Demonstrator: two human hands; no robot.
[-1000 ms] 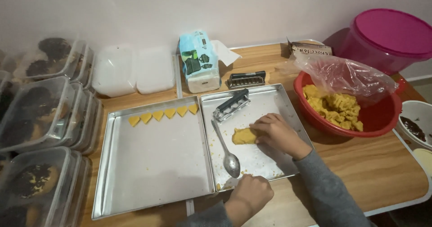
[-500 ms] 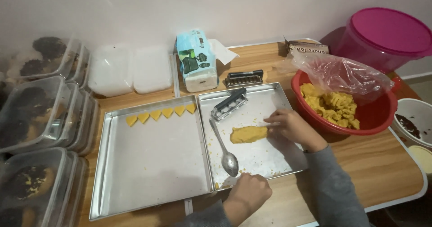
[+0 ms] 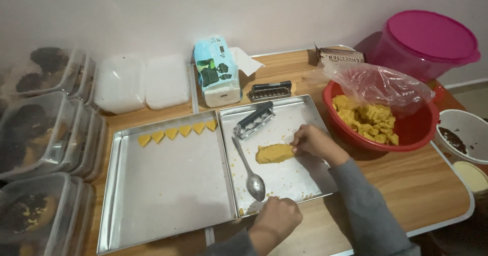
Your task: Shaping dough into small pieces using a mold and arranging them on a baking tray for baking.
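Wooden table (image 3: pixel 406 185) is carrying the whole arrangement, its items set within arm's reach of the person seated at its near edge. Two shallow metal trays are lying side by side and touching: the left tray (image 3: pixel 168 195), the larger, is holding a single row of small yellow heart-shaped pieces (image 3: pixel 175 133) along its far rim, apparently so that later rows can fill in toward the person; the right tray (image 3: pixel 305 185) is serving as the working surface and is dusted with crumbs. To the right, a red bowl (image 3: pixel 406 134) of yellow dough is sitting just beside the right tray, a clear plastic bag (image 3: pixel 381 86) partly draped over it, probably to keep the dough from drying. A pink lidded tub (image 3: pixel 424 42) is standing behind the bowl. Stacked clear containers (image 3: pixel 35 134) of dark baked goods are occupying the left edge, well apart from the work.

The right hand (image 3: pixel 312 141) is resting on the right tray with its fingers curled and pressed against the right end of an elongated lump of yellow dough (image 3: pixel 273 153), which is lying flat near the tray's middle. The left hand (image 3: pixel 277 216) is closed into a loose fist at the near rim of that tray, seemingly steadying it; whether it is holding anything cannot be told. A metal spoon (image 3: pixel 249 169) is lying bowl-down just left of the dough, and a dark metal cutter (image 3: pixel 253 119) is lying at the tray's far corner.
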